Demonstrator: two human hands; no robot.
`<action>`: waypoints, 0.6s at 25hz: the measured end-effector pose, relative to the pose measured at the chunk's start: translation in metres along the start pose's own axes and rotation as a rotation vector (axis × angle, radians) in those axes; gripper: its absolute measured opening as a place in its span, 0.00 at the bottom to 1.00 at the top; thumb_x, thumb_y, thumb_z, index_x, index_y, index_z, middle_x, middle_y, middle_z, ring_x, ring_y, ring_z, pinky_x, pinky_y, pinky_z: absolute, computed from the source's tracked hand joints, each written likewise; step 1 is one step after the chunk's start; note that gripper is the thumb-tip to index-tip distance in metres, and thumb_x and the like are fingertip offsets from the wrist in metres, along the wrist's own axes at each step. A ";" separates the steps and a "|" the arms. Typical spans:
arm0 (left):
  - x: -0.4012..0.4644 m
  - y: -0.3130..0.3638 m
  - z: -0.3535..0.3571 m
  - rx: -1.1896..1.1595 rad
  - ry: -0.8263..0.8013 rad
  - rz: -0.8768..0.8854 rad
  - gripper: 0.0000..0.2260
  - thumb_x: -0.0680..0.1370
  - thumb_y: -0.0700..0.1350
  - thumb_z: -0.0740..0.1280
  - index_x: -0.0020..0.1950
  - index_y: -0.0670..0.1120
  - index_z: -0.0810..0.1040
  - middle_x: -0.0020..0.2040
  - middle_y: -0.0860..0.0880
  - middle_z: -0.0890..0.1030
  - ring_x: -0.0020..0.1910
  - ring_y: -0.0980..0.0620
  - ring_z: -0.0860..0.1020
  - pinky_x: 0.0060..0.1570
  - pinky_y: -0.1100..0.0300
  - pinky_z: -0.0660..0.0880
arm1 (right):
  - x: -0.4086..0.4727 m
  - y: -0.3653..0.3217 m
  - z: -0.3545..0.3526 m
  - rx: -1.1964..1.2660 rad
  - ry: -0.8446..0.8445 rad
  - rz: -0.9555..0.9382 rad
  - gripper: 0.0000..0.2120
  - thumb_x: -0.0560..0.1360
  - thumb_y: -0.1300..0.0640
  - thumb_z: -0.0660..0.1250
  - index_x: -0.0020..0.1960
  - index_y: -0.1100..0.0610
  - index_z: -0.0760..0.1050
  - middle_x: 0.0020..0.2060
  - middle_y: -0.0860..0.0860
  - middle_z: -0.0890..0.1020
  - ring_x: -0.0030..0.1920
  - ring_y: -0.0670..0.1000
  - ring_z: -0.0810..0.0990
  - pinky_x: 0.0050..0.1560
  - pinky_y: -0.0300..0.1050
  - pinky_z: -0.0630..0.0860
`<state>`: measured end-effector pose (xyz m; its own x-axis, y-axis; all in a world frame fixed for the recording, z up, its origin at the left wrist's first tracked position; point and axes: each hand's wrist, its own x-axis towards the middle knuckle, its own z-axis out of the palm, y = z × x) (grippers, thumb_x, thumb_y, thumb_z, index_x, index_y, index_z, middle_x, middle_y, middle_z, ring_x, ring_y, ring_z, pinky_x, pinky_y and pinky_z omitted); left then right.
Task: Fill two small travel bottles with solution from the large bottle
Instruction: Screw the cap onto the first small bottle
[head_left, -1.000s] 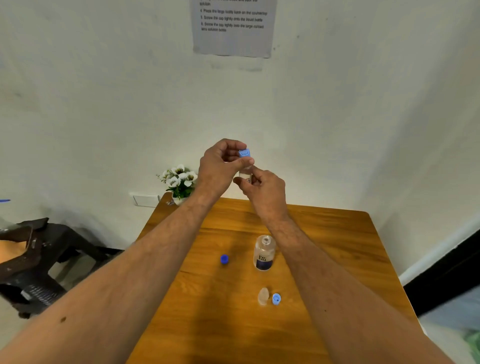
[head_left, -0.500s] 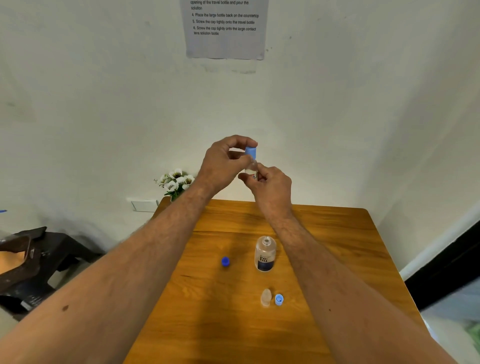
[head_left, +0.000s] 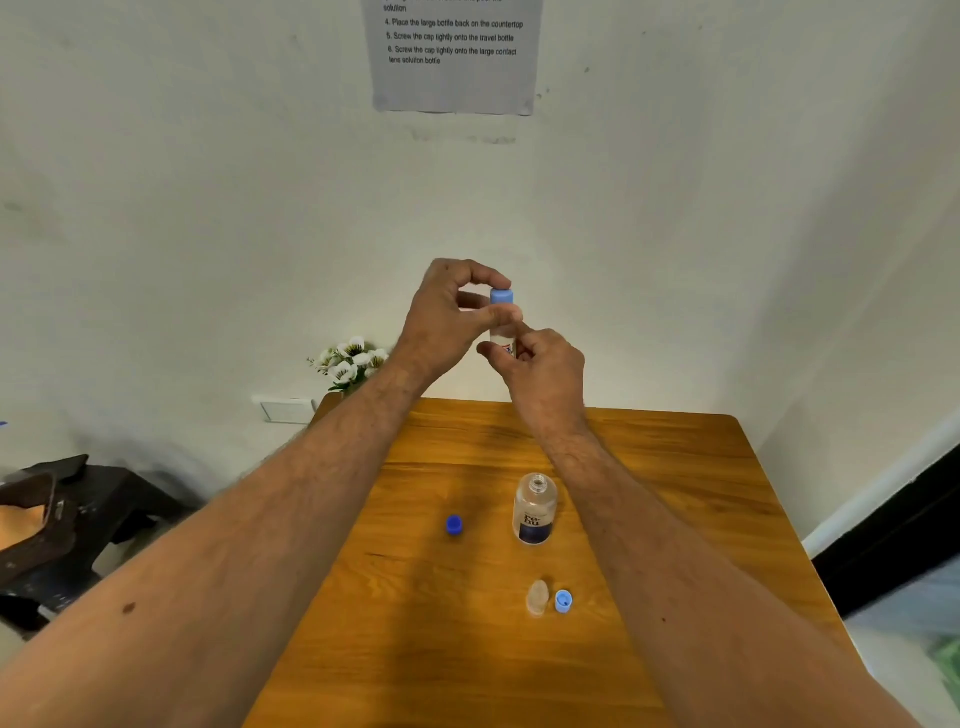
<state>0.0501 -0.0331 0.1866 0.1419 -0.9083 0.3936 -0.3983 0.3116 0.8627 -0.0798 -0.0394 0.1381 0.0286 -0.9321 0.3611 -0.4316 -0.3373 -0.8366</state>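
Raised in front of the wall, a small travel bottle (head_left: 502, 339) stands upright between both hands. My right hand (head_left: 540, 366) grips its lower body. My left hand (head_left: 449, 317) pinches its light blue cap (head_left: 502, 296), which sits on top of the bottle. On the wooden table (head_left: 675, 467) the large clear bottle (head_left: 535, 512) stands uncapped, with a dark label. Its dark blue cap (head_left: 454, 525) lies to the left. Nearer to me stands a second small travel bottle (head_left: 537, 597), uncapped, with a light blue cap (head_left: 563, 601) right beside it.
A small pot of white flowers (head_left: 350, 364) sits at the table's far left corner. A printed instruction sheet (head_left: 454, 57) hangs on the wall. A dark plastic chair (head_left: 62, 519) stands left of the table. The table's right edge borders a wall.
The light blue cap has gone from tilted at the bottle's mouth to sitting upright on it. Both hands stay raised together; the view has tipped slightly.
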 end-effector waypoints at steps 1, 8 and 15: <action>0.002 -0.002 0.000 0.011 0.007 0.008 0.10 0.73 0.43 0.77 0.51 0.52 0.82 0.55 0.49 0.80 0.47 0.57 0.81 0.50 0.64 0.78 | 0.000 0.001 0.000 0.000 -0.004 -0.010 0.17 0.75 0.47 0.73 0.58 0.56 0.83 0.39 0.51 0.77 0.38 0.48 0.74 0.38 0.40 0.72; 0.000 -0.007 0.011 -0.025 0.071 -0.013 0.12 0.72 0.45 0.77 0.53 0.51 0.82 0.52 0.50 0.81 0.47 0.57 0.80 0.46 0.67 0.77 | 0.006 0.005 0.004 -0.001 0.002 -0.003 0.14 0.74 0.46 0.74 0.48 0.57 0.83 0.33 0.50 0.73 0.33 0.46 0.69 0.35 0.42 0.68; -0.002 -0.006 0.017 -0.028 0.054 -0.015 0.12 0.73 0.45 0.77 0.55 0.52 0.84 0.57 0.51 0.78 0.49 0.62 0.80 0.51 0.67 0.76 | 0.007 0.010 0.005 0.003 0.005 0.008 0.13 0.75 0.47 0.73 0.45 0.58 0.82 0.32 0.47 0.72 0.31 0.45 0.68 0.35 0.38 0.65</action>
<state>0.0363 -0.0378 0.1754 0.1969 -0.8965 0.3968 -0.3707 0.3066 0.8767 -0.0788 -0.0495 0.1302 0.0208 -0.9341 0.3564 -0.4290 -0.3303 -0.8407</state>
